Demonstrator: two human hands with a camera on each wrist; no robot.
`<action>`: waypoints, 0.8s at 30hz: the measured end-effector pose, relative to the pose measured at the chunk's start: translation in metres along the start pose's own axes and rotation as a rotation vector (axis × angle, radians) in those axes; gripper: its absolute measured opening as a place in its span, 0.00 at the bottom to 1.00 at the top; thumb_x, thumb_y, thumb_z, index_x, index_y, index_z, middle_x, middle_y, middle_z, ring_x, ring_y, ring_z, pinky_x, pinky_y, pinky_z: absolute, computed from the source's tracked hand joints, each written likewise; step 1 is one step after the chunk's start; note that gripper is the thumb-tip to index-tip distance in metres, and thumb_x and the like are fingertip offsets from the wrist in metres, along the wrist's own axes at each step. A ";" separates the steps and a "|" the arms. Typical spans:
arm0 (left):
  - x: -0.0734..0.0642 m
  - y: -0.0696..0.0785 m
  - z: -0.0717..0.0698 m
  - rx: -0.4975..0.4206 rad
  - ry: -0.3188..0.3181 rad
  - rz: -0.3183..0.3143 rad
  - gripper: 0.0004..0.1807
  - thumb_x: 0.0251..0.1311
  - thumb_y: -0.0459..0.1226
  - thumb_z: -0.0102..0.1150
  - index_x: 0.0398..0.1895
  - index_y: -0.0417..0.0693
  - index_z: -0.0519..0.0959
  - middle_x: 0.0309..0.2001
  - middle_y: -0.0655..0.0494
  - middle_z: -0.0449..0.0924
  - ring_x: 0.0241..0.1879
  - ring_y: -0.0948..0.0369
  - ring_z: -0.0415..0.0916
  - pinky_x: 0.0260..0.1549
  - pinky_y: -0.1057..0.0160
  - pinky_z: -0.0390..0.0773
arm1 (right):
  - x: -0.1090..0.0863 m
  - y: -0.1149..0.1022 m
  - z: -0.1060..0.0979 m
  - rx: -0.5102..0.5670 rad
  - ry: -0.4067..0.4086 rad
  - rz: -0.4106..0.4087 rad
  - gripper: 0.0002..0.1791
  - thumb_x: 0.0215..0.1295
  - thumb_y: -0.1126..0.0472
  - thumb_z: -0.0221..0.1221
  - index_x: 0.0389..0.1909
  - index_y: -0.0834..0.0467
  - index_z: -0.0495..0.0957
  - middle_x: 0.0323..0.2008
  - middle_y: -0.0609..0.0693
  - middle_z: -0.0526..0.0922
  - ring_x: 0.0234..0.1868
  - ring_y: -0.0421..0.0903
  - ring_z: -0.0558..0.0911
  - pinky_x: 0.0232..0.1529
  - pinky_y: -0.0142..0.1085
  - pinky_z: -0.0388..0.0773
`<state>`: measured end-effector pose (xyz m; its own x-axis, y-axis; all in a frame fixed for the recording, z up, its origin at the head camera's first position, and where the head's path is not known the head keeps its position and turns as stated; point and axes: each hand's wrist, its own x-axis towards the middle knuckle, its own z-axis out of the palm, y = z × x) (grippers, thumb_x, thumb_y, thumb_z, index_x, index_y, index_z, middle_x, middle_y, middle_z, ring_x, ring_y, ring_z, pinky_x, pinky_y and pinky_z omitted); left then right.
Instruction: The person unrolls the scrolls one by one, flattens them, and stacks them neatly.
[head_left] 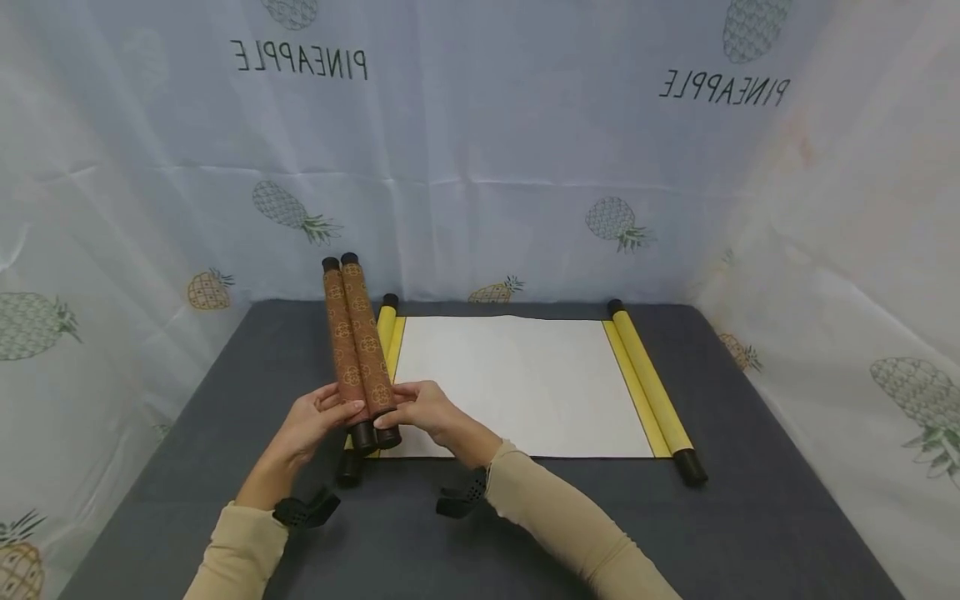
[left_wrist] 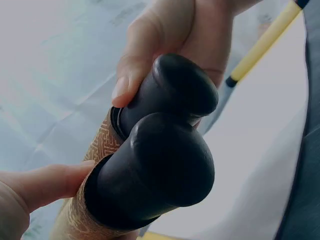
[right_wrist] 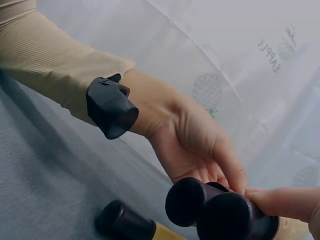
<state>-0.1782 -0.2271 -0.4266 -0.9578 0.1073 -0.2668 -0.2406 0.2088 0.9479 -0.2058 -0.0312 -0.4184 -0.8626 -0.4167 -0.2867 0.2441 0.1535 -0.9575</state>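
Observation:
In the head view, two brown rolls with a gold pattern and black end knobs, a left roll (head_left: 344, 346) and a right roll (head_left: 367, 337), lie side by side, raised over the left end of an unrolled yellow-edged scroll (head_left: 510, 383). My left hand (head_left: 311, 425) pinches the left roll near its lower end, thumb on top. The right hand (head_left: 427, 412) holds the lower end of the other one, its thumb by the black knob (left_wrist: 187, 87). In the right wrist view the right hand (right_wrist: 195, 135) reaches round behind the knobs. Some fingers are hidden beneath the rolls.
The scroll's right yellow roller (head_left: 652, 379) has black ends and lies on the dark grey table (head_left: 585, 533). Its left roller (head_left: 386, 329) is partly covered by the brown rolls. White curtains with pineapple prints (head_left: 465, 225) enclose the table's back and sides.

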 end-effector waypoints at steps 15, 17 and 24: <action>-0.013 -0.003 0.049 0.048 -0.054 0.024 0.47 0.62 0.38 0.60 0.74 0.27 0.42 0.73 0.27 0.49 0.72 0.37 0.54 0.68 0.44 0.65 | -0.039 0.030 -0.036 -0.093 -0.007 0.022 0.41 0.48 0.70 0.69 0.66 0.70 0.64 0.63 0.67 0.73 0.64 0.60 0.75 0.59 0.47 0.79; -0.014 -0.004 0.056 0.066 -0.062 0.027 0.48 0.61 0.39 0.61 0.73 0.27 0.42 0.72 0.26 0.49 0.71 0.36 0.55 0.68 0.41 0.64 | -0.045 0.033 -0.042 -0.112 -0.017 0.018 0.42 0.49 0.70 0.69 0.66 0.71 0.63 0.63 0.68 0.72 0.64 0.61 0.75 0.59 0.47 0.78; -0.010 -0.007 0.083 0.064 -0.079 0.059 0.44 0.59 0.38 0.62 0.72 0.28 0.50 0.70 0.25 0.55 0.68 0.35 0.62 0.63 0.42 0.70 | -0.062 0.048 -0.063 -0.155 -0.014 0.003 0.43 0.48 0.69 0.70 0.66 0.73 0.61 0.63 0.71 0.70 0.65 0.64 0.73 0.62 0.50 0.76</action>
<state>-0.1544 -0.1492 -0.4446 -0.9538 0.1972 -0.2265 -0.1716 0.2612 0.9499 -0.1687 0.0584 -0.4444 -0.8554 -0.4283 -0.2914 0.1748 0.2908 -0.9407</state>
